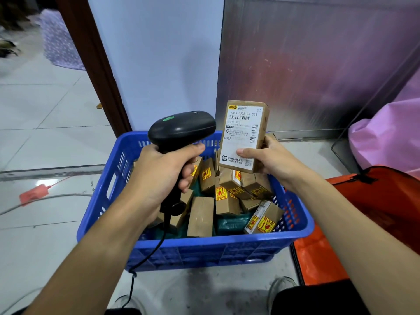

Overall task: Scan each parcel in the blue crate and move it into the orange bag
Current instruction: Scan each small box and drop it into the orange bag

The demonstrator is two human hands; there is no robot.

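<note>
Head view: the right hand (272, 160) pinches the parcel (245, 133), which stands tall over the far edge of the blue crate (204, 248). The left hand (159, 169) curls round the scanner (181, 130), just left of it. The orange bag (386, 201) sits by the crate's right edge, nearest the right hand.

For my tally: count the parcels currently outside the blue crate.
1: the labelled parcel gripped upright in the right hand, above the blue crate. Others may lie hidden inside the orange bag.
</note>
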